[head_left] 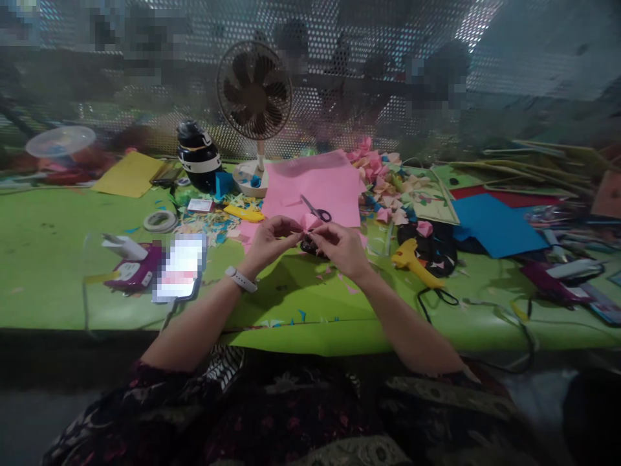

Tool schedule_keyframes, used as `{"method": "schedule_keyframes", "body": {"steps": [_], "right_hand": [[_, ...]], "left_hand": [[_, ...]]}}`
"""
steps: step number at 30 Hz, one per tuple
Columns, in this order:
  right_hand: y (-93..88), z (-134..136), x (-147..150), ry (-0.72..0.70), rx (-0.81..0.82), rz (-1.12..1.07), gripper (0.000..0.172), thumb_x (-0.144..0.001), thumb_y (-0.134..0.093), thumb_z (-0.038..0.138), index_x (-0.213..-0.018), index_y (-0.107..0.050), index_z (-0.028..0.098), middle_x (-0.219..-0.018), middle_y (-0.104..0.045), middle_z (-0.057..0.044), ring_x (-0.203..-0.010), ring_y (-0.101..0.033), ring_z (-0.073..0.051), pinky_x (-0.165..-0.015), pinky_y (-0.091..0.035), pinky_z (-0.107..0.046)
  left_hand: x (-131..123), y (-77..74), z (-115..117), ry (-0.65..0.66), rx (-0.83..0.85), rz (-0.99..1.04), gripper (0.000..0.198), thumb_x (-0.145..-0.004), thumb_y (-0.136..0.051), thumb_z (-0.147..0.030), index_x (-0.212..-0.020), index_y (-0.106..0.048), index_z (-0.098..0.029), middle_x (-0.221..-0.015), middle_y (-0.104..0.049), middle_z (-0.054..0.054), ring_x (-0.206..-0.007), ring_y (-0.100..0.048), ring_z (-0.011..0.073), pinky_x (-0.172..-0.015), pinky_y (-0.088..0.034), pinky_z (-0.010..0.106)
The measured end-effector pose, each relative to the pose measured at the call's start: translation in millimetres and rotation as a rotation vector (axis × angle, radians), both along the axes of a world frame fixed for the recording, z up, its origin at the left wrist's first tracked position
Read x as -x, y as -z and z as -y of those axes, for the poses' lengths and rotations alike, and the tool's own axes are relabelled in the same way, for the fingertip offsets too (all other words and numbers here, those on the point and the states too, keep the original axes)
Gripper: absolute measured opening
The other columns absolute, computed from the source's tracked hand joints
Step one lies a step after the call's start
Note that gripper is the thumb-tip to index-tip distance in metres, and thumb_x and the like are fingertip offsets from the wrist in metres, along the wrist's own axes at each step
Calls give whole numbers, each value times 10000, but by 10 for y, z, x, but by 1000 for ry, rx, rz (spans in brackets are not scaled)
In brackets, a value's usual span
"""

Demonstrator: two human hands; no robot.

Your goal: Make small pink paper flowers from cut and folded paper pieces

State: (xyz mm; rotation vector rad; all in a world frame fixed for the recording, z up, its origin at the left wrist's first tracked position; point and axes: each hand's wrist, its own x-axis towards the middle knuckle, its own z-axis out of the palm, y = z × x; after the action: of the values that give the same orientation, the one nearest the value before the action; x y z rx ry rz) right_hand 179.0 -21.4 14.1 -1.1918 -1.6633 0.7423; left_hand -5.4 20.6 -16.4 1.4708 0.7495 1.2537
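Between my fingertips is a small folded pink paper piece (311, 222), pinched from both sides. My left hand (275, 241), with a white band (241, 279) on its wrist, is closed on the paper's left side. Closed on its right side is my right hand (339, 244). Just behind the paper lie dark-handled scissors (320, 211) on a large pink sheet (310, 178). Under my fingertips a small dark object shows in part; its kind is hidden.
A yellow glue gun (418, 264) with a cord lies to the right. Blue sheets (499, 223) are farther right. Pink paper pieces (373, 162) heap behind. At left are a lit phone (179, 268), a tape roll (161, 221), a black bottle (198, 158) and a fan (255, 94).
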Motion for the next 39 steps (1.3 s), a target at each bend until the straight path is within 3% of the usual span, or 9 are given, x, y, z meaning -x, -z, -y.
{"method": "schedule_keyframes", "body": {"steps": [7, 15, 39], "right_hand": [[9, 51, 18, 117, -106, -9, 265, -843, -679, 445, -834, -703, 181, -675, -691, -20, -583, -605, -130, -555, -504, -259], [31, 40, 23, 154, -144, 12, 175, -844, -682, 355, -814, -697, 183, -694, -712, -29, -597, -634, -136, -589, -527, -274], [32, 42, 46, 120, -142, 22, 149, -858, -668, 329, -832, -704, 187, -720, -730, -32, -607, -652, -142, -598, -547, -284]], "left_hand": [[-32, 161, -49, -128, -315, -147, 314, -819, -746, -450, -893, -677, -152, -817, -735, 53, -710, -708, 138, -632, -587, 231], [-56, 138, 0, -224, -629, -272, 257, -921, -652, -393, -899, -692, -141, -774, -740, 38, -606, -680, 89, -549, -549, 161], [-58, 161, 7, -208, -648, -268, 198, -910, -675, -339, -890, -706, -144, -744, -726, 26, -623, -665, 96, -570, -535, 187]]}}
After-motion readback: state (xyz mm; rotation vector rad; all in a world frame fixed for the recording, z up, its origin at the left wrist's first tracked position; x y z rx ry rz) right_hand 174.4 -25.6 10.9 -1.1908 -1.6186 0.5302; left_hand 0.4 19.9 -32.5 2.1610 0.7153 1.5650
